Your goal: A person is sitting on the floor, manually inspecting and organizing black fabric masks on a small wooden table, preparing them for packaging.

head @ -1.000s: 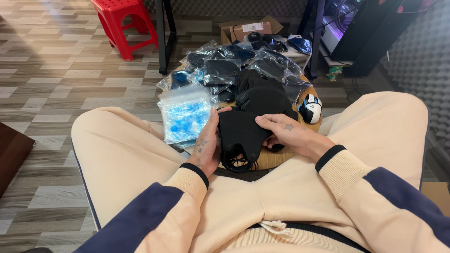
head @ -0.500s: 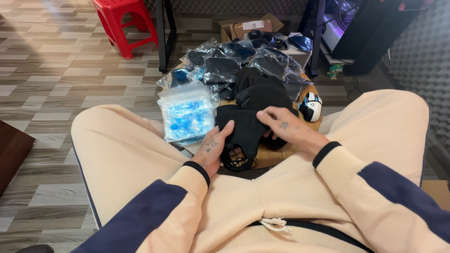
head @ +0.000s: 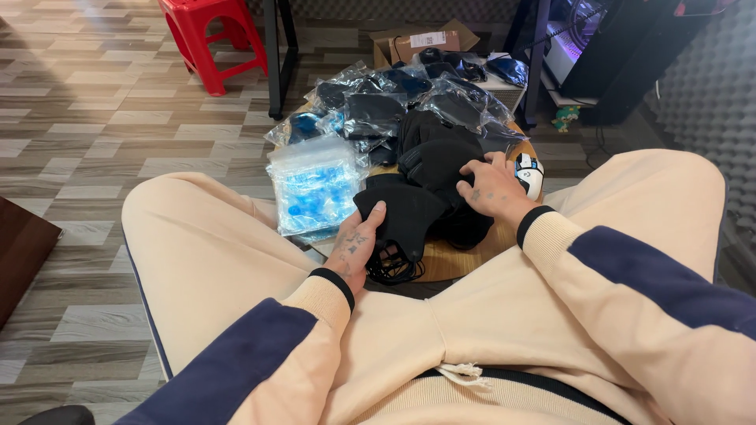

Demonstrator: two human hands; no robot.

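My left hand (head: 356, 245) grips a black cloth face mask (head: 403, 214) from below, thumb on top, its elastic loops hanging at the front of a low round wooden table (head: 453, 261). My right hand (head: 490, 187) rests fingers-down on a heap of loose black masks (head: 437, 157), touching the pile with fingers spread. A stack of clear bags with blue contents (head: 313, 187) stands just left of my left hand. I sit with my knees either side of the table.
Several clear plastic bags of black masks (head: 378, 98) cover the far half of the table. A white and black mouse (head: 529, 173) lies by my right hand. A red plastic stool (head: 209, 35), black desk legs (head: 273, 55) and a cardboard box (head: 425, 43) stand beyond.
My right hand has let go of the held mask and moved away from me onto the heap. My left hand keeps the mask and has lifted it slightly.
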